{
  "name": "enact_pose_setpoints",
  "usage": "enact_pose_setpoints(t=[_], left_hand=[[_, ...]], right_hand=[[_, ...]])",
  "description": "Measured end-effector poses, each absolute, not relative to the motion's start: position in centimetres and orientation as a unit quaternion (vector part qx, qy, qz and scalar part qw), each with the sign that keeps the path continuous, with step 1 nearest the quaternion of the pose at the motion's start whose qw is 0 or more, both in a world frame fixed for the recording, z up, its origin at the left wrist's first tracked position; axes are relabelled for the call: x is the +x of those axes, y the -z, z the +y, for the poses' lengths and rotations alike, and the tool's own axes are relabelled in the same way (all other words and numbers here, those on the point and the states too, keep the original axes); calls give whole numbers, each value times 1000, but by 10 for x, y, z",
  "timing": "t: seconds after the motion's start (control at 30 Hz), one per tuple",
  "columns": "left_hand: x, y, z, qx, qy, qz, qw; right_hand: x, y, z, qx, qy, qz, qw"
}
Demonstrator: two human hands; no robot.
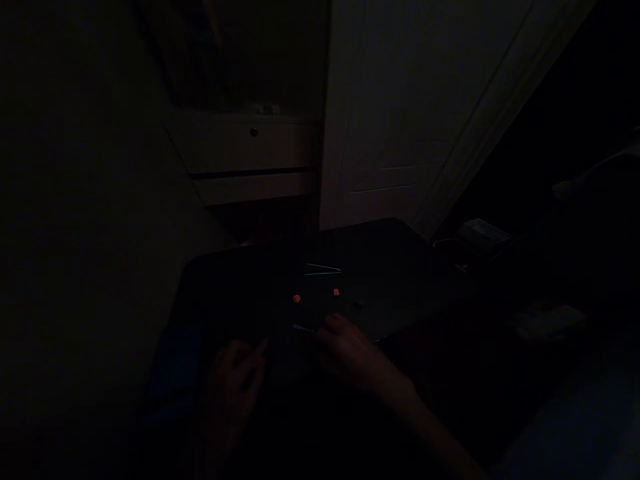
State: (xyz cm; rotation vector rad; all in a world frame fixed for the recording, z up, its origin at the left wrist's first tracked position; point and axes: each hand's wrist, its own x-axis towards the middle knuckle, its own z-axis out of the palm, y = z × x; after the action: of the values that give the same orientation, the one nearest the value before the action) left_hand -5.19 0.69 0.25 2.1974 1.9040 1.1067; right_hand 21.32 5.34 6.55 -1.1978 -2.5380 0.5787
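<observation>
The scene is very dark. In my right hand (345, 347), closed in a pinch, is a thin pale stick-like tool (303, 328) with a slightly wider tip that points left; its exact kind is hard to make out. My left hand (235, 373) is closed at the left, thumb and forefinger around a small red piece (260, 362), mostly hidden. Beyond the hands on the dark table (380, 253) lie a small orange-red flower-like piece (297, 299), a small squarish orange-red piece (336, 292) and a dark purple piece (360, 304). Farther back is a V-shaped pair of tweezers (325, 273).
A blue object (177, 367) sits at the table's left side. Behind the table stand a drawer unit (280, 147) and a pale panelled door (390, 133). A whitish box (484, 231) is at the right, beyond the table's edge.
</observation>
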Motion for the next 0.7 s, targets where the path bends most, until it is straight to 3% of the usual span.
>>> enact_pose_setpoints(t=[0.23,0.7], left_hand=[[-52,-6,9,703,-330,628,49],[-49,-16,6,683,-338,641,94]], right_hand=[[208,-74,56,-407,-186,-892,71],[196,-80,61,-368,-124,-921,19]])
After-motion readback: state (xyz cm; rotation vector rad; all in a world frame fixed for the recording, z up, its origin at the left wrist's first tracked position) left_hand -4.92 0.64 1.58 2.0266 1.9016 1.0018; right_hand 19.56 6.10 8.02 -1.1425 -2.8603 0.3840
